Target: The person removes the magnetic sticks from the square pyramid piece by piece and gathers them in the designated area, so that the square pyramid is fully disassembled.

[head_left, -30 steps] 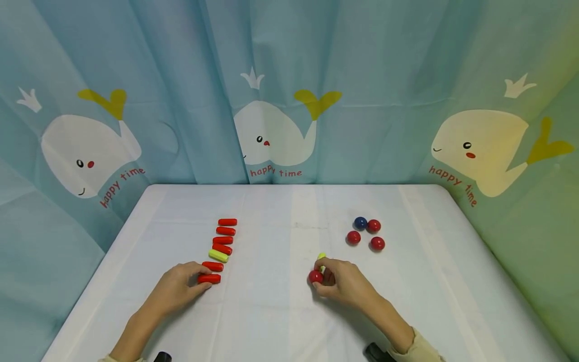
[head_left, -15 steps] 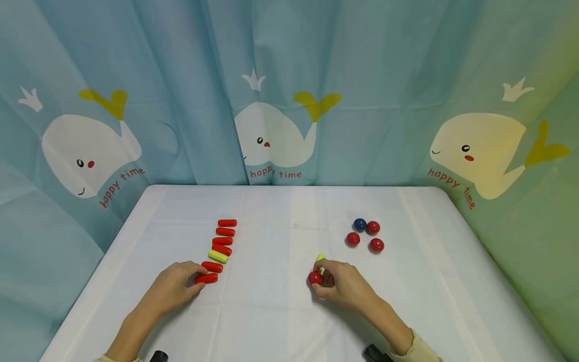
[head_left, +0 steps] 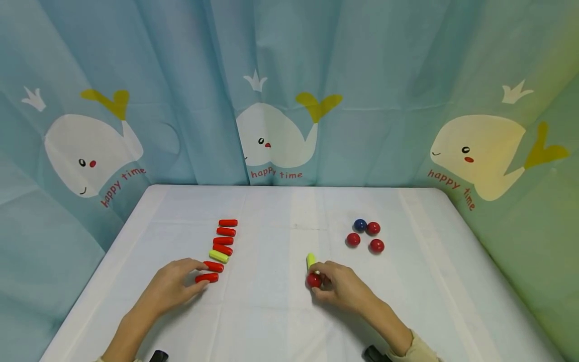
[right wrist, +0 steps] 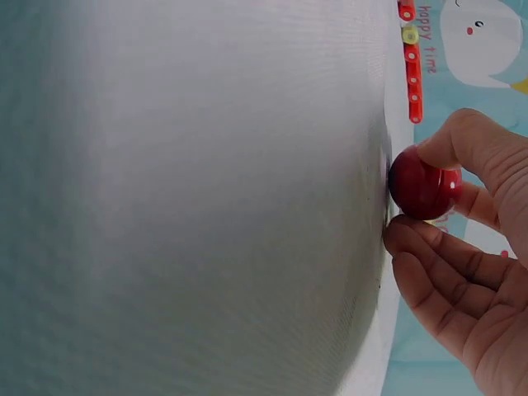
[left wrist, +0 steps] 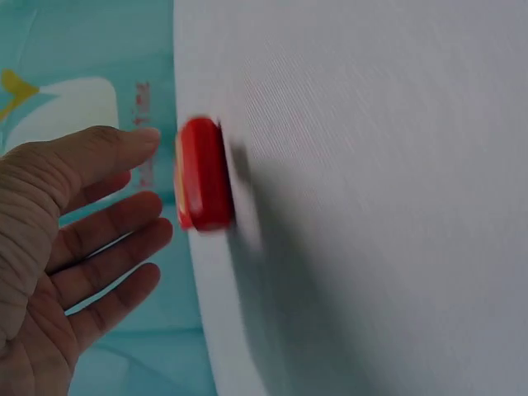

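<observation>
My left hand (head_left: 174, 284) is beside the nearest red tube bead (head_left: 206, 278), which lies at the front of a column of red beads with one yellow-green bead (head_left: 219, 256) among them. In the left wrist view, a gap separates the fingers from the red bead (left wrist: 205, 173). My right hand (head_left: 346, 286) pinches a glossy red ball (head_left: 314, 280) low over the tabletop. The right wrist view shows the thumb on this ball (right wrist: 419, 186), with the index finger behind it. Just beyond the ball stands out a yellow-green bead (head_left: 310, 259), partly hidden by the fingers.
A blue ball (head_left: 360, 225) and several red balls, one being the front red ball (head_left: 377, 246), lie at the right of the white-covered table (head_left: 271, 327). Blue curtains (head_left: 194, 125) with whale prints hang behind and at the sides.
The nearest red bead shifted slightly left, then my left fingers spread off it. Near my right hand, the yellow-green bead moved left and shows more; the red ball barely moved.
</observation>
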Tool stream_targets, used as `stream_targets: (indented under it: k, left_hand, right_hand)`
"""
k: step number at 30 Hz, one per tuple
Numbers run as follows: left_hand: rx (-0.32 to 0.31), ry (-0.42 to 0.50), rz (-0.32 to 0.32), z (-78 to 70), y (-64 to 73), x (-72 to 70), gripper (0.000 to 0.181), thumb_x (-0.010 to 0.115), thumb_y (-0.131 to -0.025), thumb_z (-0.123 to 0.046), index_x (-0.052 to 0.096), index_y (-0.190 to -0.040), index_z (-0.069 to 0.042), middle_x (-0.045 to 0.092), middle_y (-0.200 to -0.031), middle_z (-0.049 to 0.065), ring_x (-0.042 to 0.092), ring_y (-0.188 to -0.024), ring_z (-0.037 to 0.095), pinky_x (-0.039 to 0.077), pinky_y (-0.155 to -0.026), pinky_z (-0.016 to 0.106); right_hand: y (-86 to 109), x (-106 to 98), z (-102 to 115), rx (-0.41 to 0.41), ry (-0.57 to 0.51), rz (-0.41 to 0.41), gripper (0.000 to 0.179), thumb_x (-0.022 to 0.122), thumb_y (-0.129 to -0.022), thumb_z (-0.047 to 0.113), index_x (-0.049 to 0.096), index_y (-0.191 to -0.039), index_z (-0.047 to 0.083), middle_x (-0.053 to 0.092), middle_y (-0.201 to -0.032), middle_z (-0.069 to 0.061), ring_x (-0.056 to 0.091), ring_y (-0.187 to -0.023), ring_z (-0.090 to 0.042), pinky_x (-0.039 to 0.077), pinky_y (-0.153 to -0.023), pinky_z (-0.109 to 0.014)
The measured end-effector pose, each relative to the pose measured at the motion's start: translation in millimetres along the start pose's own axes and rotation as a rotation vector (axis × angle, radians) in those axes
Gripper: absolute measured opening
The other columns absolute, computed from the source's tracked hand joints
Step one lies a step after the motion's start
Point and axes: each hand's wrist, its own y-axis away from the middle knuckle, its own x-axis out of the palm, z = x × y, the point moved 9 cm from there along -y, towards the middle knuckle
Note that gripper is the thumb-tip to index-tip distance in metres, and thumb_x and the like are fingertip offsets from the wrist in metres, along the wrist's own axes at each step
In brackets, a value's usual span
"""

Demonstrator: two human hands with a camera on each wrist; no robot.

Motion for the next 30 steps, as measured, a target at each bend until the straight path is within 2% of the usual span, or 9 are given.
stream_targets:
  k: [6, 12, 15, 18, 25, 30]
  left_hand:
    - [0.143, 0.069, -0.065, -32.3, -6.5, 3.6, 0.03, 0.089, -0.078, -0.015, 0.077, -0.105, -0.011, 0.076, -0.1, -0.002, 0.069, -0.092, 0.017, 0.06, -0.084, 0.039]
    - [0.302, 0.17, -0.06, -66.5, -17.0, 22.8, 0.026, 0.086, -0.082, -0.012, 0.075, -0.105, -0.008, 0.076, -0.099, 0.001, 0.068, -0.086, 0.016, 0.058, -0.079, 0.032]
    - [0.364, 0.222, -0.058, -82.2, -23.6, 33.8, 0.025, 0.084, -0.083, -0.011, 0.074, -0.105, -0.007, 0.076, -0.099, 0.002, 0.071, -0.092, 0.017, 0.058, -0.082, 0.033]
    - [0.366, 0.238, -0.037, -94.0, -31.7, 43.9, 0.025, 0.083, -0.085, -0.013, 0.074, -0.107, -0.007, 0.076, -0.101, 0.002, 0.071, -0.094, 0.017, 0.058, -0.085, 0.034]
    - [0.288, 0.269, 0.062, -115.7, -50.0, 63.3, 0.033, 0.081, -0.088, -0.018, 0.072, -0.117, -0.006, 0.075, -0.109, 0.004, 0.069, -0.103, 0.02, 0.056, -0.093, 0.04]
    - [0.32, 0.303, 0.072, -129.6, -56.4, 72.4, 0.035, 0.082, -0.088, -0.017, 0.071, -0.118, -0.004, 0.074, -0.113, 0.006, 0.069, -0.108, 0.022, 0.054, -0.096, 0.041]
  right_hand:
    - [0.8, 3, 2, -0.023, -0.004, 0.038, 0.031, 0.08, -0.081, 0.008, 0.07, -0.11, 0.014, 0.059, -0.088, 0.008, 0.055, -0.078, -0.007, 0.051, -0.069, -0.021]
    - [1.2, 6, 6, -0.083, -0.008, 0.057, 0.032, 0.078, -0.08, 0.003, 0.07, -0.109, 0.013, 0.062, -0.093, 0.009, 0.057, -0.083, -0.005, 0.054, -0.076, -0.023]
    - [1.7, 7, 8, -0.108, 0.004, 0.051, 0.032, 0.078, -0.08, 0.002, 0.07, -0.109, 0.013, 0.064, -0.093, 0.009, 0.057, -0.084, -0.005, 0.055, -0.077, -0.024]
    - [2.2, 6, 9, -0.117, 0.002, 0.05, 0.033, 0.079, -0.08, 0.002, 0.068, -0.109, 0.013, 0.064, -0.093, 0.01, 0.057, -0.085, -0.004, 0.055, -0.079, -0.024]
    - [4.3, 8, 9, -0.123, -0.04, 0.082, 0.039, 0.08, -0.08, 0.0, 0.061, -0.111, 0.015, 0.064, -0.095, 0.01, 0.057, -0.087, -0.003, 0.056, -0.082, -0.027]
    - [6.2, 9, 15, -0.198, -0.081, 0.077, 0.04, 0.08, -0.08, 0.0, 0.061, -0.112, 0.015, 0.066, -0.098, 0.009, 0.061, -0.091, -0.004, 0.057, -0.084, -0.027]
